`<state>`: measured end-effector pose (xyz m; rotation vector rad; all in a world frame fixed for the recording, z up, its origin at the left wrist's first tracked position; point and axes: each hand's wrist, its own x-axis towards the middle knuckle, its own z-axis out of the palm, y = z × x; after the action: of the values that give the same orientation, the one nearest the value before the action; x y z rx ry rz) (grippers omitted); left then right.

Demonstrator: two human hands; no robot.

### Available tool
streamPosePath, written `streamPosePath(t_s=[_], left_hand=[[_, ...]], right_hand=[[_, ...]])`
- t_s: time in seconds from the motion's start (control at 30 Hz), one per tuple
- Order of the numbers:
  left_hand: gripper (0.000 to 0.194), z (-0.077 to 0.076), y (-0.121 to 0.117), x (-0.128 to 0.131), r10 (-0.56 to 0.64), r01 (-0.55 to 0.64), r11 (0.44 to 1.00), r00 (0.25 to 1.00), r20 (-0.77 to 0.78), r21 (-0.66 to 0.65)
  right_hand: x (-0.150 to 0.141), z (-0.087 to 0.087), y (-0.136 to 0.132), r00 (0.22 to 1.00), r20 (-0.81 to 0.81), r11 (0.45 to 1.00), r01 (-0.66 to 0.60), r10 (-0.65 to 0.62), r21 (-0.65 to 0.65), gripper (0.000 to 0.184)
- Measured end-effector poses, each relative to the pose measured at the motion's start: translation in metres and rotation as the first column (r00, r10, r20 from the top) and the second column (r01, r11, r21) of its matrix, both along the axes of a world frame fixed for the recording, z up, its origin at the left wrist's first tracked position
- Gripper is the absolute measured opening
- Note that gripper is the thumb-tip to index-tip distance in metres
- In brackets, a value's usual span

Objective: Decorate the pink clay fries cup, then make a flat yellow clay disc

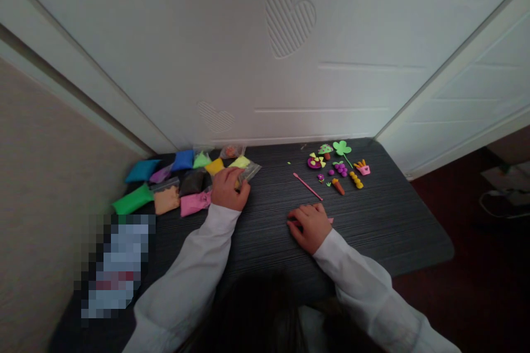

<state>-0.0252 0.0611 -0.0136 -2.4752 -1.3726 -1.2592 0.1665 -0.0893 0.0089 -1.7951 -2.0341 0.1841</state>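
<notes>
Probably light and squashy, best pinched by its flat edge: clear bag (250, 172) on worktop (260, 237), under half-curled left hand (228, 187). Pink piece (330, 220) by loosely curled right hand (310, 226). Can't tell if either held.

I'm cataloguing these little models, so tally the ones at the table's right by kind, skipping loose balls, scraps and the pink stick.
Green clover: 1
Mushroom: 1
Filled magenta dish: 1
Grape bunch: 1
Pink basket: 1
Carrot-like piece: 1
Beaded yellow piece: 1
Purple flower: 1
Total: 8
</notes>
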Motion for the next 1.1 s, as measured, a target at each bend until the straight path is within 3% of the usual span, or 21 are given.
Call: streamPosePath(t_s=[0.13,0.23,0.43,0.53,0.73,0.87,1.1], left_hand=[[0.032,0.003,-0.001,0.001,0.029,-0.029,1.000,0.999,-0.019,-0.002],[0.034,0.011,-0.009,0.002,0.117,-0.120,0.992,0.990,-0.072,-0.033],[0.048,0.019,-0.045,-0.006,0.314,-0.348,0.927,0.923,-0.221,-0.140],[0.053,0.019,-0.064,-0.014,0.346,-0.414,0.888,0.888,-0.303,-0.200],[0.060,0.018,-0.097,-0.026,0.352,-0.473,0.837,0.851,-0.389,-0.276],[0.057,0.019,-0.111,-0.028,0.366,-0.486,0.833,0.843,-0.395,-0.265],[0.050,0.021,-0.111,-0.028,0.353,-0.470,0.846,0.847,-0.399,-0.251]], right_hand=[[0.006,-0.005,0.006,0.995,0.066,0.996,0.082,-0.079,-0.044,0.016],[0.012,-0.004,0.010,0.983,0.090,0.986,0.161,-0.157,-0.035,0.018],[0.013,-0.001,0.006,0.965,0.114,0.971,0.238,-0.237,0.006,0.017],[0.011,0.000,0.001,0.958,0.130,0.967,0.254,-0.255,0.022,0.019],[0.004,-0.001,-0.021,0.946,0.165,0.960,0.275,-0.280,0.051,0.022],[0.000,-0.002,-0.032,0.939,0.183,0.956,0.284,-0.292,0.068,0.023],[0.000,-0.002,-0.032,0.924,0.217,0.949,0.311,-0.314,0.048,0.026]])
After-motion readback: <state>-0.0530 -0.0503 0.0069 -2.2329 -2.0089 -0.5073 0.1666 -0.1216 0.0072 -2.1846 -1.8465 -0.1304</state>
